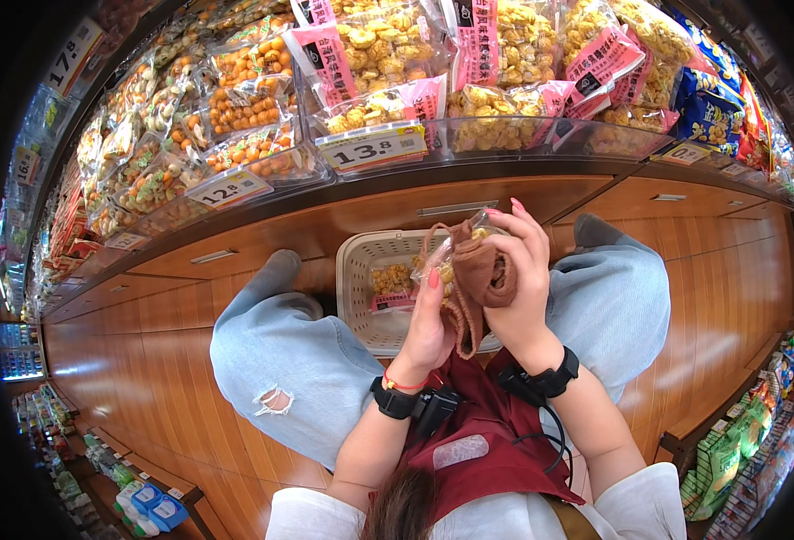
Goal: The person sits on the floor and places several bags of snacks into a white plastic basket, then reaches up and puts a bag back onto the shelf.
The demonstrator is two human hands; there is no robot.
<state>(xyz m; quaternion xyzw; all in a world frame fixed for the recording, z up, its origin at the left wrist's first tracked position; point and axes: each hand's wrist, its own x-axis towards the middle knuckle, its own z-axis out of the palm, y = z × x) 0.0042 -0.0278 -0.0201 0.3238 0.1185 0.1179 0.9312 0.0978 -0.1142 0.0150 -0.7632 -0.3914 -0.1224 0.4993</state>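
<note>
My right hand (524, 287) holds a bunched brown cloth (479, 266) against a clear bag of yellow puffed snack (445, 260). My left hand (429, 334) grips that bag from the near side, its thumb up along the plastic; the cloth hides much of the bag and most of the left fingers. A loop and a fold of the cloth hang loose between the hands. Below them, between my knees, stands a light plastic basket (351, 287) with perforated walls. Another snack bag with a pink label (391, 297) lies inside it.
In front rises a shelf of bagged snacks (390, 50) behind a clear plastic lip (505, 125) with price tags (370, 148). Wooden drawers with metal handles (213, 256) run beneath it. Low racks hold blue-labelled bottles (165, 513) at lower left and green packets (718, 469) at lower right.
</note>
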